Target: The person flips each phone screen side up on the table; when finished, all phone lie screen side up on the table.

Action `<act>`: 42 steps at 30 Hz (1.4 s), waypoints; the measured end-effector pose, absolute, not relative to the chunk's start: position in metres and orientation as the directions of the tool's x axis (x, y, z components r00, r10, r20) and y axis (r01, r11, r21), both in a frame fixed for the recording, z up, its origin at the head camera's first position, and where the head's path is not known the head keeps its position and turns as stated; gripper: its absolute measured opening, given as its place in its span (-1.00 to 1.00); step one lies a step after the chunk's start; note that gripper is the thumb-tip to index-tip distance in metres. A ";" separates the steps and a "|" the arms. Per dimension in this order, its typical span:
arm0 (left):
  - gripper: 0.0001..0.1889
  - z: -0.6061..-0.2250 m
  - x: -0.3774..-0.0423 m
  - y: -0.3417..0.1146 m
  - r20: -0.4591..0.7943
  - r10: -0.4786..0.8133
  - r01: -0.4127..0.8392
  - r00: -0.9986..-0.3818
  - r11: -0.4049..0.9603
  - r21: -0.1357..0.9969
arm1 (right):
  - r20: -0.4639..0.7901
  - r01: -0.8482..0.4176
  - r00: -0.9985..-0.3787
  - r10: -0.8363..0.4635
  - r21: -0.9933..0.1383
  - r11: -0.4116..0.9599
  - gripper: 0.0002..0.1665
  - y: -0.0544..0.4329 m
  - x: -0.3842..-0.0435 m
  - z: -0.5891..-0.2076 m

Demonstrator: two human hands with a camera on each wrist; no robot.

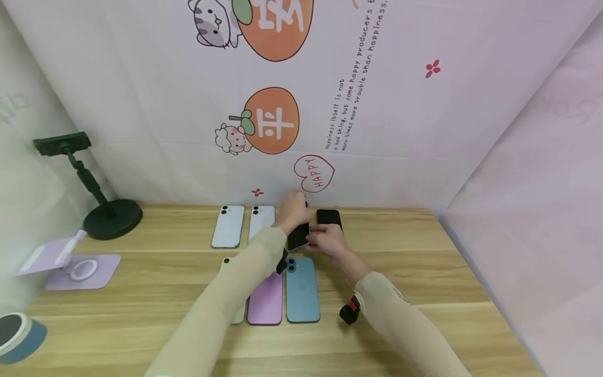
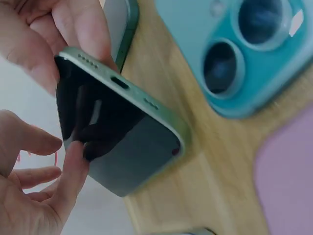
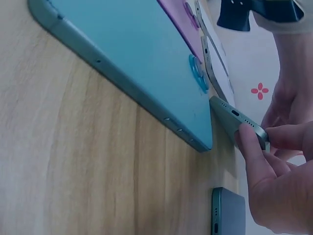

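A green-edged smartphone (image 1: 298,238) with a dark screen is tilted up over the back row of phones. My right hand (image 1: 327,239) pinches its corner at the charging-port end, seen closely in the right wrist view. At its far end my left hand (image 1: 293,209) holds the edge, with one fingertip against the screen (image 2: 132,154) in the left wrist view. Directly in front lies a blue phone (image 1: 303,293), camera side up. Another dark-screened phone (image 1: 328,215) lies behind the right hand.
Two white phones (image 1: 228,228) lie at the back left. A purple phone (image 1: 265,302) and a pale phone (image 1: 239,315), partly under the left sleeve, lie in front. Further left are a black stand (image 1: 113,217), a lilac folded holder (image 1: 107,272) and a blue cup (image 1: 30,343).
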State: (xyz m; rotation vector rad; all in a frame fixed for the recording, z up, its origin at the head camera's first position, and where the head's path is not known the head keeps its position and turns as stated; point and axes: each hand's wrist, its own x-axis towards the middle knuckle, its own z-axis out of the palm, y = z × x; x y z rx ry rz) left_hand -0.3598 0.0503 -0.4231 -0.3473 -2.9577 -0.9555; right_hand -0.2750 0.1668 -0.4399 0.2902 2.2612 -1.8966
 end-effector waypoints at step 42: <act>-0.02 -0.436 -0.369 -0.017 -0.293 0.495 0.429 -0.818 0.865 0.262 | 0.015 -0.191 -0.980 -0.197 -0.315 0.930 -0.52 0.153 -0.272 -0.451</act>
